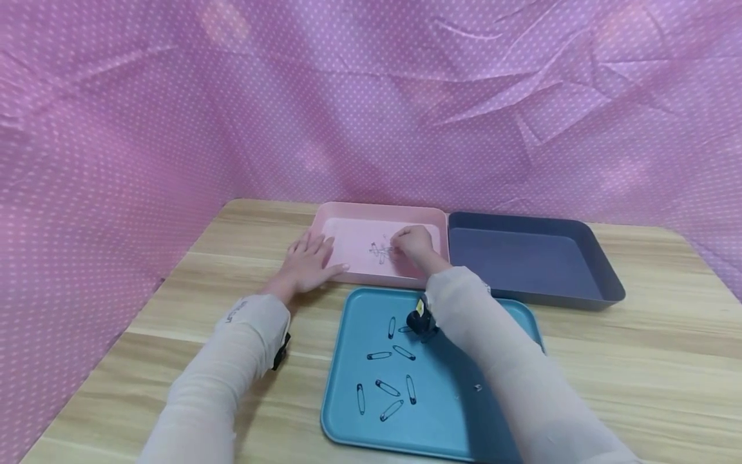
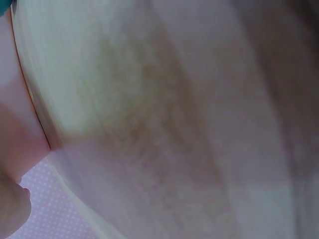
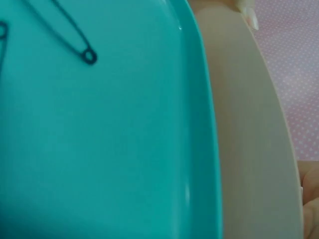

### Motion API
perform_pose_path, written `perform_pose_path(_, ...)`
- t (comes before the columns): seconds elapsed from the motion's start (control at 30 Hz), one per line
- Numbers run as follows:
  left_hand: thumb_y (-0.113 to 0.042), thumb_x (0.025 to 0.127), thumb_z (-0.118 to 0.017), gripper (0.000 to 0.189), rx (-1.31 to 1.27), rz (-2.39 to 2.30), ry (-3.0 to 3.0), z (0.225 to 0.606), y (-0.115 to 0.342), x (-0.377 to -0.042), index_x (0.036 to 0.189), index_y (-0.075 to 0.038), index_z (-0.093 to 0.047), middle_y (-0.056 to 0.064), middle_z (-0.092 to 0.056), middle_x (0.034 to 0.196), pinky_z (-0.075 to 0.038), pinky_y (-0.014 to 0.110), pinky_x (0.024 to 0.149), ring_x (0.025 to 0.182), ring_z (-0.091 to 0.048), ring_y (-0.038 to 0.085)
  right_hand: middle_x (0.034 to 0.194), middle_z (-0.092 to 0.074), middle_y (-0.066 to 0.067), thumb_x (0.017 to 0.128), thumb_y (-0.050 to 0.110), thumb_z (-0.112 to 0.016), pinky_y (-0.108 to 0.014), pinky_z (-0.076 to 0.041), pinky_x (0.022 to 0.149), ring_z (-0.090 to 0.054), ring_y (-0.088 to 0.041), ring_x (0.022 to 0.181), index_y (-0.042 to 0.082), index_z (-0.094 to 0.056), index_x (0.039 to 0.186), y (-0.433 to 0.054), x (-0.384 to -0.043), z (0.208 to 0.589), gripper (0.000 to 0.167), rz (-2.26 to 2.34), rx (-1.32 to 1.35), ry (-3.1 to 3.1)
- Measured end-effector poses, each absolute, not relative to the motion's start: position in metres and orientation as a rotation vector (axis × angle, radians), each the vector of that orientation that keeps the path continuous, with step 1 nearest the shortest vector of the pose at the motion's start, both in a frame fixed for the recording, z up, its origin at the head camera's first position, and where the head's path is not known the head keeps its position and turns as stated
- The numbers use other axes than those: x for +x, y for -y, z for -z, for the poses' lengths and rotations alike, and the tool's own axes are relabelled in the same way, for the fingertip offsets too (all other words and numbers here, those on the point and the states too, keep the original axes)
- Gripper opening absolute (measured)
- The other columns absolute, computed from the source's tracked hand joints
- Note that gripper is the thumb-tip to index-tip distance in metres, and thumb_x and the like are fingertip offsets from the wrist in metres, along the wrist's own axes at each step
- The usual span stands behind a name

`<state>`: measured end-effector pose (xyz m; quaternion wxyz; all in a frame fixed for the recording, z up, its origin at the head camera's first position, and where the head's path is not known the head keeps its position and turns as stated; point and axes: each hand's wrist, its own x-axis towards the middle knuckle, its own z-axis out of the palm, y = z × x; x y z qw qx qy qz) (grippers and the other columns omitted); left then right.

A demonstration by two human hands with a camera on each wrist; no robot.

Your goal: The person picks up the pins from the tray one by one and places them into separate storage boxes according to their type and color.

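My right hand [image 1: 414,243] reaches down into the pink tray [image 1: 353,235], fingers curled and fingertips pinching at the edge of a small pile of safety pins [image 1: 379,251]. The pin at the fingertips is mostly hidden. With fingers spread, my left hand [image 1: 307,264] rests on the pink tray's left rim. Several dark safety pins [image 1: 379,355] lie scattered in the blue-green tray [image 1: 429,419] nearer to me. The right wrist view has one safety pin [image 3: 88,55] up close and part of the right hand [image 3: 311,199] at the edge.
A dark blue tray [image 1: 516,258] stands right of the pink one, close against it. A tiny shiny piece [image 1: 478,387] lies in the blue-green tray. Under the right forearm hangs a black wrist camera [image 1: 420,319]. Pink dotted cloth [image 1: 371,129] hangs behind the wooden table [image 1: 649,335].
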<state>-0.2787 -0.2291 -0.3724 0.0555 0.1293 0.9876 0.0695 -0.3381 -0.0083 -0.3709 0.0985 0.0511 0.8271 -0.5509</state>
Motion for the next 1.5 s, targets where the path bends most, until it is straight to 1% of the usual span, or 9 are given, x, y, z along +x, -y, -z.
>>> perform_pose_path(0.17, -0.065, 0.082, -0.022, 0.081, 0.396, -0.199, -3.004, 0.375, 0.229, -0.280, 0.139, -0.009, -0.012, 0.012, -0.008, 0.143, 0.001, 0.048, 0.100, 0.127, 0.009, 0.032, 0.067, -0.060, -0.012, 0.077, -0.005, -0.052, -0.026, -0.050, 0.054, -0.059, -0.015, 0.053, -0.006, -0.061, 0.081, 0.014, -0.342, 0.377, 0.010, 1.731, 0.248, -2.354)
perform_pose_path(0.3, -0.063, 0.083, -0.024, 0.079, 0.389, -0.208, -2.999, 0.375, 0.229, -0.281, 0.139, -0.010, -0.012, 0.012, -0.007, 0.143, 0.001, 0.048, 0.100, 0.127, 0.010, 0.032, 0.066, -0.060, -0.012, 0.075, -0.005, -0.053, -0.024, -0.050, 0.051, -0.057, -0.013, 0.048, -0.004, -0.062, 0.078, 0.020, -0.346, 0.381, 0.009, 1.685, 0.326, -2.409)
perform_pose_path(0.47, -0.062, 0.083, -0.025, 0.078, 0.391, -0.198, -2.998, 0.375, 0.229, -0.281, 0.139, -0.009, -0.012, 0.012, -0.007, 0.143, 0.002, 0.048, 0.100, 0.127, 0.010, 0.032, 0.066, -0.061, -0.008, 0.072, -0.002, -0.056, -0.021, -0.047, 0.046, -0.055, -0.011, 0.049, 0.002, -0.063, 0.075, 0.026, -0.349, 0.383, 0.008, 1.539, 0.377, -2.545)
perform_pose_path(0.67, -0.062, 0.083, -0.023, 0.077, 0.397, -0.175, -2.999, 0.375, 0.228, -0.280, 0.139, -0.010, -0.012, 0.011, -0.007, 0.143, 0.001, 0.048, 0.100, 0.127, 0.010, 0.031, 0.069, -0.062, -0.008, 0.075, 0.001, -0.058, -0.020, -0.046, 0.047, -0.056, -0.011, 0.051, 0.004, -0.063, 0.076, 0.028, -0.349, 0.382, 0.006, 1.520, 0.386, -2.559)
perform_pose_path(0.97, -0.063, 0.082, -0.023, 0.079, 0.398, -0.191, -3.002, 0.374, 0.229, -0.279, 0.139, -0.009, -0.012, 0.011, -0.008, 0.143, 0.001, 0.047, 0.100, 0.127, 0.008, 0.032, 0.075, -0.063, -0.008, 0.077, 0.004, -0.058, -0.020, -0.048, 0.051, -0.057, -0.009, 0.052, 0.002, -0.063, 0.084, 0.026, -0.346, 0.376, 0.009, 1.526, 0.330, -2.531)
perform_pose_path(1.17, -0.065, 0.082, -0.023, 0.080, 0.398, -0.181, -3.004, 0.374, 0.230, -0.280, 0.139, -0.009, -0.013, 0.011, -0.008, 0.143, 0.001, 0.047, 0.100, 0.127, 0.009, 0.032, 0.075, -0.064, -0.009, 0.075, 0.006, -0.059, -0.021, -0.047, 0.056, -0.058, -0.013, 0.060, 0.001, -0.065, 0.084, 0.017, -0.335, 0.366, 0.012, 1.502, 0.199, -2.591)
perform_pose_path(1.27, -0.063, 0.083, -0.025, 0.079, 0.399, -0.190, -3.004, 0.373, 0.229, -0.280, 0.139, -0.009, -0.014, 0.012, -0.009, 0.143, 0.001, 0.048, 0.100, 0.127, 0.009, 0.033, 0.075, -0.064, -0.011, 0.076, 0.005, -0.058, -0.022, -0.048, 0.056, -0.060, -0.015, 0.062, -0.001, -0.065, 0.084, 0.012, -0.330, 0.361, 0.013, 1.548, 0.175, -2.558)
perform_pose_path(1.37, -0.061, 0.084, -0.026, 0.077, 0.401, -0.197, -2.998, 0.372, 0.229, -0.279, 0.138, -0.008, -0.014, 0.013, -0.009, 0.143, 0.001, 0.048, 0.100, 0.127, 0.009, 0.033, 0.077, -0.063, -0.014, 0.076, 0.003, -0.057, -0.023, -0.050, 0.055, -0.061, -0.016, 0.061, -0.004, -0.065, 0.086, 0.006, -0.325, 0.357, 0.014, 1.616, 0.172, -2.495)
perform_pose_path(1.5, -0.059, 0.084, -0.028, 0.076, 0.405, -0.214, -2.996, 0.372, 0.228, -0.279, 0.138, -0.007, -0.015, 0.014, -0.010, 0.142, 0.001, 0.048, 0.100, 0.127, 0.008, 0.034, 0.084, -0.062, -0.018, 0.077, 0.000, -0.054, -0.024, -0.050, 0.056, -0.061, -0.017, 0.063, -0.007, -0.063, 0.088, -0.003, -0.316, 0.350, 0.016, 1.677, 0.127, -2.434)
